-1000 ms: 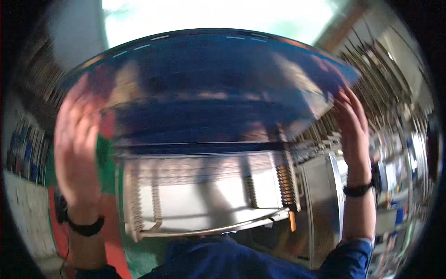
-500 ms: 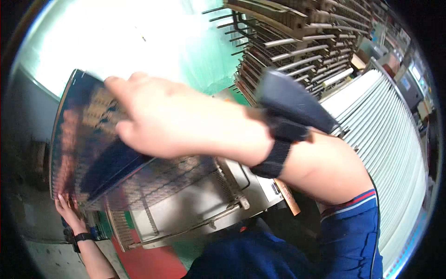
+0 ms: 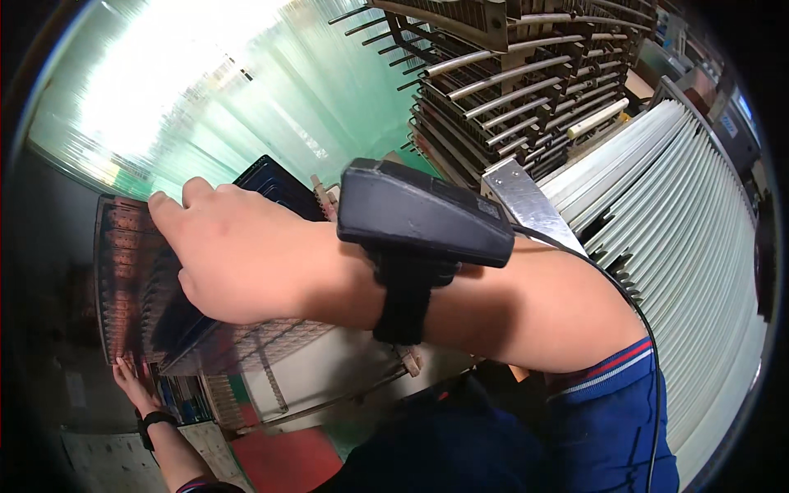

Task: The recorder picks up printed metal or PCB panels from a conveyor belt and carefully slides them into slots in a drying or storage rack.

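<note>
A large thin circuit board panel point(image 3: 123, 283), dark with copper-coloured patterned strips, stands tilted at the left. At its lower left corner is my left hand point(image 3: 138, 388), fingers closed on the edge. My right hand point(image 3: 234, 259) reaches across to its upper part, thumb and fingers curled at the edge; the fingertips are partly hidden. A black box-shaped device point(image 3: 423, 214) is strapped to my right wrist and hides part of the view. Behind my right hand a second dark blue panel point(image 3: 283, 185) shows its upper corner.
Below the panels is a slotted rack point(image 3: 271, 382) over a pale surface. Metal racks with protruding rods point(image 3: 509, 90) stack at the back right. A row of white slats point(image 3: 690, 214) fills the right side. Translucent green sheeting point(image 3: 320, 107) hangs behind; a red patch point(image 3: 283, 460) lies below.
The panel's upper edge has dropped, and my right hand has moved slightly left and down with it. My left hand has shifted a little down and right. The second panel's corner now shows.
</note>
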A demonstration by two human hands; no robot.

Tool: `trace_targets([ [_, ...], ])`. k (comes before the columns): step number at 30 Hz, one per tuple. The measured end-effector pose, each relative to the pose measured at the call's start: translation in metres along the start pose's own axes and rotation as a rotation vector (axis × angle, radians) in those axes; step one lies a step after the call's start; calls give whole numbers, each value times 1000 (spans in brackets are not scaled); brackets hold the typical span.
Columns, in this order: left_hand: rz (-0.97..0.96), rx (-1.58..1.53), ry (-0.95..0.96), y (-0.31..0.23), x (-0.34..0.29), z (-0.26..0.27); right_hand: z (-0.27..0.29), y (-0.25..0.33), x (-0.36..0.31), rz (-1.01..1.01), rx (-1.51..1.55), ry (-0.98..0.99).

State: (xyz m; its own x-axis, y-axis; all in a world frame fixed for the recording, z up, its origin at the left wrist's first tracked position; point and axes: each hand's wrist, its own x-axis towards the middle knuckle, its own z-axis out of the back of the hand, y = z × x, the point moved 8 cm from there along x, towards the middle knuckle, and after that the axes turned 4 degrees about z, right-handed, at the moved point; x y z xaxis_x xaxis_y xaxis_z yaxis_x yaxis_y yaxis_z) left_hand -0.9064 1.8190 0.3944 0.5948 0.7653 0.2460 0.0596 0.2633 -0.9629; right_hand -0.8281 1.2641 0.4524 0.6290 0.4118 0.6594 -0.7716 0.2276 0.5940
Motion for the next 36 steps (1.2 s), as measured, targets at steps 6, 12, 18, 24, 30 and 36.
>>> trace_targets([
  [6, 7, 43, 11, 7, 15, 9, -3, 0, 0, 20, -1, 15],
  [12, 22, 45, 71, -4, 5, -8, 7, -31, -24, -115, 47, 27],
  [18, -453, 445, -58, -21, -78, 9, 27, -88, -85, -170, 89, -331],
  [24, -555, 995, 1239, 57, -351, -157, -13, -204, -218, -655, 366, -489],
  [30, -468, 1054, 1321, 98, -399, -190, -67, -239, -275, -870, 306, -470],
  [36, -643, 968, 1322, 82, -417, -216, -92, -261, -312, -925, 128, -476],
])
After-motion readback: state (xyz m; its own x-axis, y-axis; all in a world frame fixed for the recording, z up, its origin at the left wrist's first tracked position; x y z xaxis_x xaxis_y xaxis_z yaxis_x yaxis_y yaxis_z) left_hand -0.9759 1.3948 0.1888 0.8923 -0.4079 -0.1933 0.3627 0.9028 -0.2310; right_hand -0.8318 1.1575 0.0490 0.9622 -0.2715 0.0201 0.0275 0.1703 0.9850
